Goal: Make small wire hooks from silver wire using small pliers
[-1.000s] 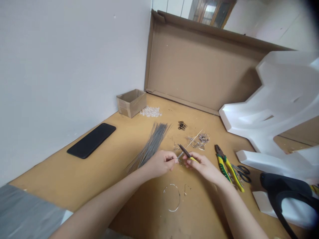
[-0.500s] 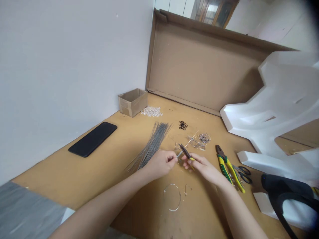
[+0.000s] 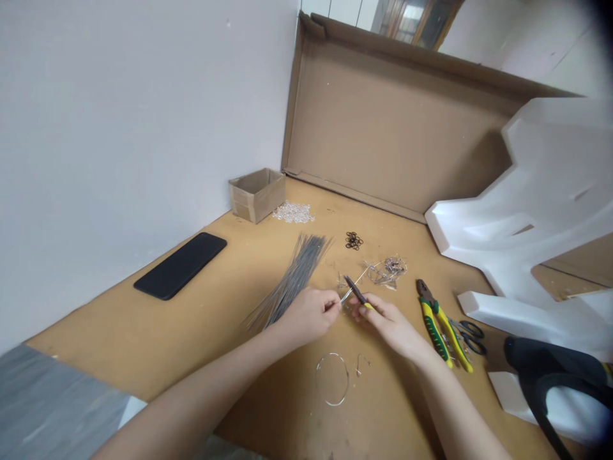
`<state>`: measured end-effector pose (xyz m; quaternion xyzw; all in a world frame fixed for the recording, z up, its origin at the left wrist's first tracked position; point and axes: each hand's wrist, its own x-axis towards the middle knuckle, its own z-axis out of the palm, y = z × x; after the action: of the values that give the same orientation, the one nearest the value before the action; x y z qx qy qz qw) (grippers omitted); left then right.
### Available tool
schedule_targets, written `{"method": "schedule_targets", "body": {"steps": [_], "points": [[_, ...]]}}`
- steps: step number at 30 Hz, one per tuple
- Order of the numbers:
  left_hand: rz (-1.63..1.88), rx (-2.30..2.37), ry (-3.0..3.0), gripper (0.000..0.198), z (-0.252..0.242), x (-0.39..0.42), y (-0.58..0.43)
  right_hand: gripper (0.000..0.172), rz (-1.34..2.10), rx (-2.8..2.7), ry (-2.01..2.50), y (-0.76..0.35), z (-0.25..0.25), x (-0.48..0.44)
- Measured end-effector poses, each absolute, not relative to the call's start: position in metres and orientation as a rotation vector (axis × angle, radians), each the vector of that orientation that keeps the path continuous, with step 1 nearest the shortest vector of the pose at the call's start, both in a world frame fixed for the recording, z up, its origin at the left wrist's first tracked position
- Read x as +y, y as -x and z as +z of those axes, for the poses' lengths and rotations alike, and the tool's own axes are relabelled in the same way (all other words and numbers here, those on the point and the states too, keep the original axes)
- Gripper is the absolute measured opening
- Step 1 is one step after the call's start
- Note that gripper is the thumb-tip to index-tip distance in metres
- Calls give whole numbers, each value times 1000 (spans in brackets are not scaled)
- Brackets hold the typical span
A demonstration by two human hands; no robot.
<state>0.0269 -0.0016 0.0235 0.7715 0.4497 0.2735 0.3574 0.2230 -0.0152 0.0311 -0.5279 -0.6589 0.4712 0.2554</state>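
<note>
Near the middle of the table, my left hand (image 3: 311, 313) pinches a thin silvery wire (image 3: 346, 294) between thumb and fingers. My right hand (image 3: 385, 322) is wrapped round small yellow-handled pliers (image 3: 355, 291), whose dark jaws meet the wire just beyond my left fingertips. One end of the wire sticks up and away to the right. Behind my left hand lies a bundle of straight grey wires (image 3: 299, 271). Closer to me, a bent wire ring (image 3: 347, 377) and a small hooked wire piece (image 3: 358, 365) rest on the table.
Larger green-and-yellow pliers (image 3: 438, 322) and black-handled scissors (image 3: 472, 335) lie at right, near white foam (image 3: 479, 230). Behind are tangled wire (image 3: 390, 269), black rings (image 3: 354, 241), clear beads (image 3: 294, 213) and a small cardboard box (image 3: 258, 198). A black phone (image 3: 181, 265) is at left.
The pliers' jaws look closer together on the wire than before. Both hands stay in nearly the same place, and the whole view has shifted slightly.
</note>
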Motion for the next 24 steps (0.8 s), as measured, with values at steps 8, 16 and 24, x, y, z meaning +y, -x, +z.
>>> {"method": "schedule_targets", "body": {"steps": [8,16,24], "points": [[732,1134,-1981,23,22,-2,-27,23,1561,-1627,1324,-221,31,-14],[716,1137,-1959,23,24,-3,-27,21,1642,-1556,1255,-222,30,-14],[716,1136,-1969,21,22,-2,-27,21,1289,-1779,1453,-216,30,-18]]}}
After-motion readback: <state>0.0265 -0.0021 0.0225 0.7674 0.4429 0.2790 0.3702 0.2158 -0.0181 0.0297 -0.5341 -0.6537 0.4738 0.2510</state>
